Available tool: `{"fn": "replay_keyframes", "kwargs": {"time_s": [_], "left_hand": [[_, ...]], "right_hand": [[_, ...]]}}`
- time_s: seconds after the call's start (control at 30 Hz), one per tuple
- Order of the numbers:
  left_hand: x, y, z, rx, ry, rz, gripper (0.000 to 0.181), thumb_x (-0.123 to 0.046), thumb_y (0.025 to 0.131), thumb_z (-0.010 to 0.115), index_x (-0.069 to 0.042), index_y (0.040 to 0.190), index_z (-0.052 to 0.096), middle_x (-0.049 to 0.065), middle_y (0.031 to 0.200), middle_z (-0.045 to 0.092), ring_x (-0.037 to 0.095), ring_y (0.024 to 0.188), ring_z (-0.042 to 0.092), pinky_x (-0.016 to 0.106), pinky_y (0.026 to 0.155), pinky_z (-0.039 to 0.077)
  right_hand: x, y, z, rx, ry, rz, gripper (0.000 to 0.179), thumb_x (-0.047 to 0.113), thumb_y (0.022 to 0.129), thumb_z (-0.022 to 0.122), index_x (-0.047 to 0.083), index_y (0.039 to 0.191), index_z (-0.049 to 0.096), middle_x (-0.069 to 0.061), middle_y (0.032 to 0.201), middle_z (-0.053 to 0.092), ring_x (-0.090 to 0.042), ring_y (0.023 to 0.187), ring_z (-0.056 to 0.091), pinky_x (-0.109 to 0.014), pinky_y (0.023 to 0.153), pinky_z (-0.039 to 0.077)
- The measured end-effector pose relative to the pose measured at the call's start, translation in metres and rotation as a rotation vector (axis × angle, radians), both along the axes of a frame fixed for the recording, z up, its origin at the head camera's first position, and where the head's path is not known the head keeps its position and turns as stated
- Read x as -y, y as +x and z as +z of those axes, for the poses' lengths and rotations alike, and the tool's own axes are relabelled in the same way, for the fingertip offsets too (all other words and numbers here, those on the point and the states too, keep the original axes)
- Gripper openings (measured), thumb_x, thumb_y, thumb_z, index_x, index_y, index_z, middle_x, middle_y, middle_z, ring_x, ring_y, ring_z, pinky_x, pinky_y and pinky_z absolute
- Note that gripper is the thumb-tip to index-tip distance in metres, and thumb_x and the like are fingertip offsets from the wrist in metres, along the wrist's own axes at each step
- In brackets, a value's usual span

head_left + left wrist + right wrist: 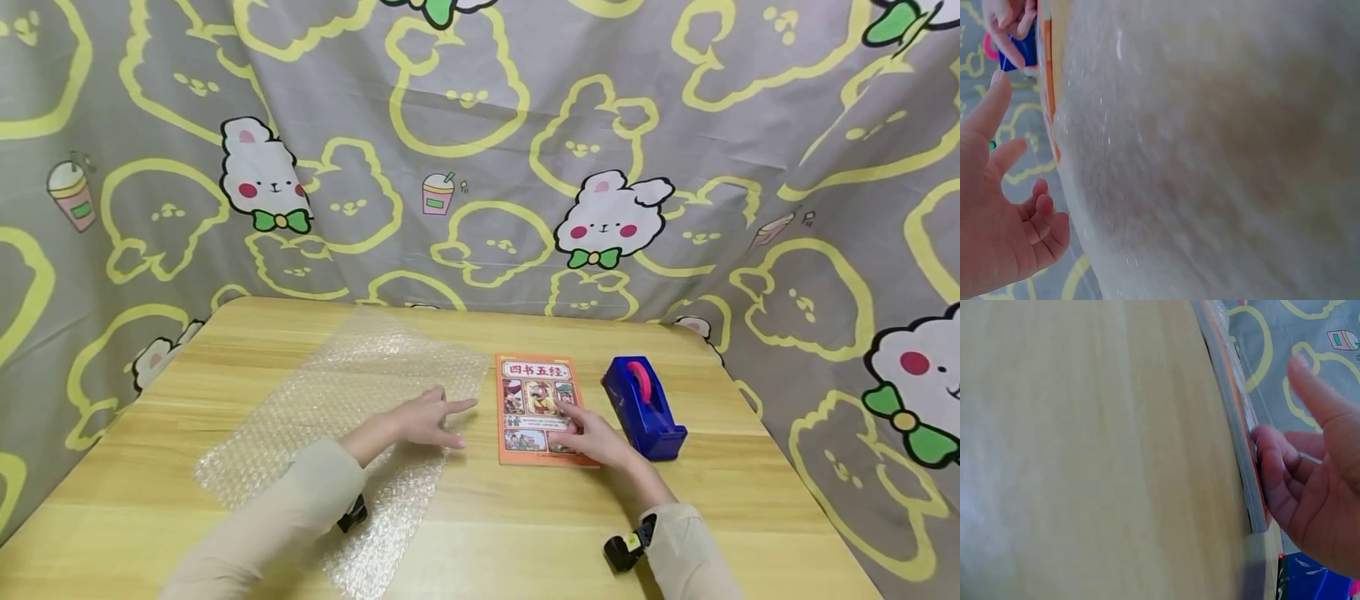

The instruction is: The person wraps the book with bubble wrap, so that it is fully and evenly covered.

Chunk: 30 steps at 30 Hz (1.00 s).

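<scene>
The book (534,422) lay flat on the tabletop (525,533), bubble wrap (318,387) at its nine o'clock; the right hand (595,437), fingers loosely bent, touched its four-o'clock side without gripping, seemingly steadying it, while the left hand (426,419), fingers partly spread, held nothing

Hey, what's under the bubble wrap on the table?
The table shows hazily through the bubble wrap, and no other object can be made out beneath it. The left hand and sleeve cover part of it, so what lies under there can't be seen.
</scene>
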<state>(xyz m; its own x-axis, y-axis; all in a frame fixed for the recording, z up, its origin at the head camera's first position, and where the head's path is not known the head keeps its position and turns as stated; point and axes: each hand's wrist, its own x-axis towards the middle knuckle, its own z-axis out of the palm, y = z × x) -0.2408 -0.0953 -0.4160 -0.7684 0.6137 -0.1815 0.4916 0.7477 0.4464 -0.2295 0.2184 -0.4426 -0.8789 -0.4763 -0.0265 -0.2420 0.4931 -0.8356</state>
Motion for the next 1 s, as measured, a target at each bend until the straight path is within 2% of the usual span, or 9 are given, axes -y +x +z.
{"fn": "replay_keyframes", "kwargs": {"time_s": [0.1, 0.2, 0.3, 0.43, 0.57, 0.63, 0.7, 0.87, 1.0], "left_hand": [[-0.008, -0.002, 0.0, -0.002, -0.013, 0.001, 0.074, -0.045, 0.079, 0.066, -0.025, 0.142, 0.034, 0.011, 0.099, 0.046, 0.019, 0.081, 0.045, 0.033, 0.065, 0.044], [-0.016, -0.003, 0.002, 0.006, -0.028, -0.005, 0.072, -0.047, 0.08, 0.063, -0.027, 0.142, 0.032, 0.022, 0.118, 0.045, 0.03, 0.101, 0.048, 0.044, 0.079, 0.046], [-0.026, -0.006, 0.004, 0.012, -0.043, -0.023, 0.071, -0.048, 0.081, 0.062, -0.027, 0.142, 0.033, 0.019, 0.116, 0.046, 0.026, 0.099, 0.048, 0.04, 0.077, 0.046], [-0.037, -0.009, 0.004, -0.003, -0.06, -0.045, 0.073, -0.049, 0.079, 0.063, -0.028, 0.142, 0.033, 0.006, 0.094, 0.043, 0.014, 0.076, 0.041, 0.027, 0.06, 0.04], [-0.044, -0.01, 0.004, -0.008, -0.066, -0.044, 0.074, -0.051, 0.078, 0.063, -0.028, 0.142, 0.033, 0.012, 0.102, 0.046, 0.017, 0.081, 0.046, 0.03, 0.065, 0.045], [-0.047, -0.01, 0.005, -0.012, -0.07, -0.042, 0.074, -0.051, 0.078, 0.063, -0.029, 0.142, 0.033, 0.02, 0.116, 0.046, 0.022, 0.094, 0.05, 0.036, 0.073, 0.048], [-0.05, -0.01, 0.006, -0.013, -0.078, -0.044, 0.073, -0.051, 0.078, 0.063, -0.029, 0.141, 0.033, 0.025, 0.122, 0.043, 0.026, 0.099, 0.05, 0.04, 0.077, 0.048], [-0.053, -0.007, 0.007, -0.004, -0.132, -0.049, 0.07, -0.05, 0.079, 0.063, -0.029, 0.14, 0.037, 0.02, 0.114, 0.045, 0.019, 0.087, 0.047, 0.034, 0.07, 0.047], [-0.053, -0.005, 0.005, 0.022, -0.161, -0.03, 0.066, -0.049, 0.079, 0.064, -0.029, 0.138, 0.041, 0.019, 0.117, 0.044, 0.02, 0.094, 0.047, 0.037, 0.075, 0.047]], "right_hand": [[-0.004, -0.001, 0.001, -0.005, 0.031, -0.039, 0.066, 0.017, 0.086, 0.064, -0.011, 0.135, 0.032, 0.001, 0.063, 0.043, -0.006, 0.052, 0.039, -0.019, 0.047, 0.032], [-0.01, -0.002, 0.0, 0.002, 0.058, -0.077, 0.064, 0.019, 0.086, 0.063, -0.009, 0.135, 0.034, 0.002, 0.061, 0.044, -0.006, 0.05, 0.039, -0.019, 0.045, 0.032], [-0.016, -0.001, -0.001, 0.011, 0.079, -0.118, 0.063, 0.019, 0.086, 0.063, -0.009, 0.135, 0.034, 0.002, 0.061, 0.045, -0.007, 0.05, 0.039, -0.02, 0.045, 0.032], [-0.021, -0.001, 0.0, 0.004, 0.124, -0.151, 0.063, 0.02, 0.086, 0.063, -0.01, 0.134, 0.036, 0.002, 0.061, 0.044, -0.008, 0.05, 0.038, -0.02, 0.045, 0.031], [-0.022, -0.003, 0.006, 0.019, 0.16, -0.177, 0.064, 0.02, 0.085, 0.064, -0.009, 0.135, 0.035, 0.002, 0.061, 0.042, -0.009, 0.049, 0.036, -0.02, 0.044, 0.03], [-0.022, -0.004, 0.008, 0.033, 0.171, -0.197, 0.065, 0.021, 0.085, 0.064, -0.009, 0.135, 0.035, 0.002, 0.061, 0.042, -0.009, 0.049, 0.036, -0.02, 0.044, 0.029], [-0.023, -0.003, 0.009, 0.036, 0.18, -0.215, 0.065, 0.022, 0.084, 0.065, -0.008, 0.135, 0.036, 0.001, 0.061, 0.042, -0.01, 0.048, 0.036, -0.02, 0.044, 0.029], [-0.023, 0.0, 0.003, 0.025, 0.18, -0.181, 0.066, 0.022, 0.084, 0.066, -0.006, 0.136, 0.036, 0.001, 0.062, 0.045, -0.009, 0.05, 0.036, -0.02, 0.044, 0.029], [-0.023, 0.003, -0.001, 0.007, 0.175, -0.17, 0.066, 0.024, 0.083, 0.067, -0.005, 0.135, 0.038, 0.0, 0.066, 0.048, -0.01, 0.052, 0.039, -0.021, 0.044, 0.031]]}}
